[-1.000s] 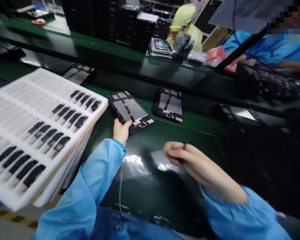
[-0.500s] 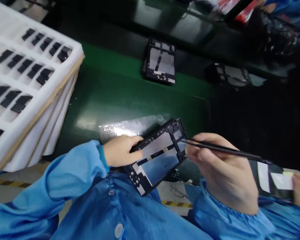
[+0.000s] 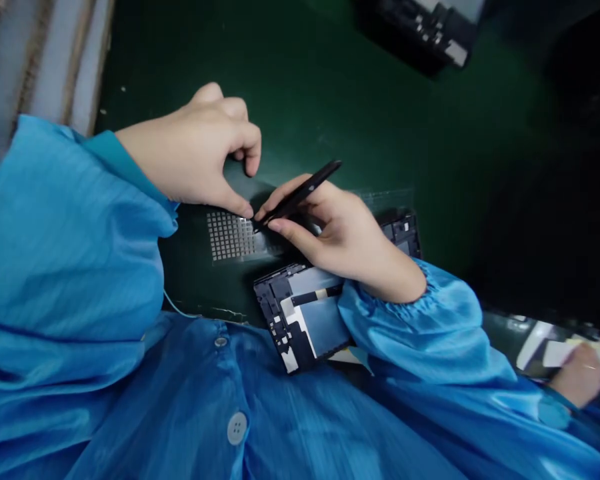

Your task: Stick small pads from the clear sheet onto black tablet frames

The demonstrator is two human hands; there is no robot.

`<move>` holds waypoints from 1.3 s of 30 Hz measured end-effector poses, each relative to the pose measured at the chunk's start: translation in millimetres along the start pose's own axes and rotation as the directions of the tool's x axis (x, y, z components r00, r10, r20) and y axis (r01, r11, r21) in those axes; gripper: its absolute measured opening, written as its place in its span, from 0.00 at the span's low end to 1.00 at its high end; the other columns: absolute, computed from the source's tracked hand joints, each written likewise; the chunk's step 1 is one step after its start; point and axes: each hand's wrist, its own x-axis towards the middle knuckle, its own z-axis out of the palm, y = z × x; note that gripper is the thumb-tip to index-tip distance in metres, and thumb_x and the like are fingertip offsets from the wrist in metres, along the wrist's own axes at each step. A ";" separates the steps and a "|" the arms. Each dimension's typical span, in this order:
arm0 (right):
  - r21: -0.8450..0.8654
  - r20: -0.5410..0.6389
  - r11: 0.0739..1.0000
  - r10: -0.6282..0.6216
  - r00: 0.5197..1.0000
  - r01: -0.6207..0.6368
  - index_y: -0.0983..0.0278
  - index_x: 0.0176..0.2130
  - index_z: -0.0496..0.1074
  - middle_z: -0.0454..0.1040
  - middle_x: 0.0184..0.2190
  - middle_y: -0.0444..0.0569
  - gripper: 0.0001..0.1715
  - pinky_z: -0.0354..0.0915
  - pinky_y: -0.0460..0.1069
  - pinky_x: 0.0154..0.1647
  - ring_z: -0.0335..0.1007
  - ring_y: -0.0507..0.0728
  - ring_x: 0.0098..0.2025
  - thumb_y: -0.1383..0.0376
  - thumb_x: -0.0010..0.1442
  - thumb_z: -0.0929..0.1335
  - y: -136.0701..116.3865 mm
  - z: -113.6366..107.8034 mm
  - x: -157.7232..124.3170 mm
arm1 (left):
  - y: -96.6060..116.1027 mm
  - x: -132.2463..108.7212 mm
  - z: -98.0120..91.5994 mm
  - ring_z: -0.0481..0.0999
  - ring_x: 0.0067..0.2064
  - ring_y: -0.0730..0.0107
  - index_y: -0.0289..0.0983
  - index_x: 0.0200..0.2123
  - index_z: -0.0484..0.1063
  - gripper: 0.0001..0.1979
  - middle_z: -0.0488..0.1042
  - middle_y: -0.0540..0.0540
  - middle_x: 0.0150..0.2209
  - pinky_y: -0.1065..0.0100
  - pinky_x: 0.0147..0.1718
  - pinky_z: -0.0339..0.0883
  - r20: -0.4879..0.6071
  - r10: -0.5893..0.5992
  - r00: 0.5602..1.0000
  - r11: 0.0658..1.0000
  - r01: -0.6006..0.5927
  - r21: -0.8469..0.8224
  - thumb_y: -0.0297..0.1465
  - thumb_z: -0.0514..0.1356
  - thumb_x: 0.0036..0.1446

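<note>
My right hand [image 3: 340, 233] pinches black tweezers [image 3: 305, 193], tips pointing down at a clear sheet of small square pieces [image 3: 227, 237]. The tips meet the right edge of the grid of squares; whether they grip a piece I cannot tell. My left hand [image 3: 195, 150] is over the sheet's upper edge, its thumb tip touching beside the tweezers and its index finger bent, apart from the thumb. Below my right hand and wrist lies an opened phone body [image 3: 305, 320], black with a pale blue panel and a dark strip. My right hand and sleeve hide its middle.
Another phone body [image 3: 430, 30] lies at the top right on the green table [image 3: 290, 87]. Stacked white trays [image 3: 60, 63] stand at the upper left. Another person's hand [image 3: 580, 377] is at the lower right, near white strips [image 3: 533, 343].
My left hand has let go of the phone body and moved up to the sheet. My right hand has brought the tweezers left, from the phone to the squares. The view has tilted down.
</note>
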 end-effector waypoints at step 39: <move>-0.071 -0.251 0.996 0.041 0.967 -0.060 0.55 0.53 0.78 0.87 0.48 0.45 0.10 0.85 0.57 0.57 0.88 0.59 0.51 0.65 0.73 0.75 -30.8 16.3 -40.0 | 0.7 0.8 4.9 0.63 0.73 0.21 0.34 0.52 0.80 0.43 0.68 0.42 0.55 0.31 0.71 0.67 -0.024 0.024 0.999 0.992 -0.021 0.128 0.51 0.84 0.38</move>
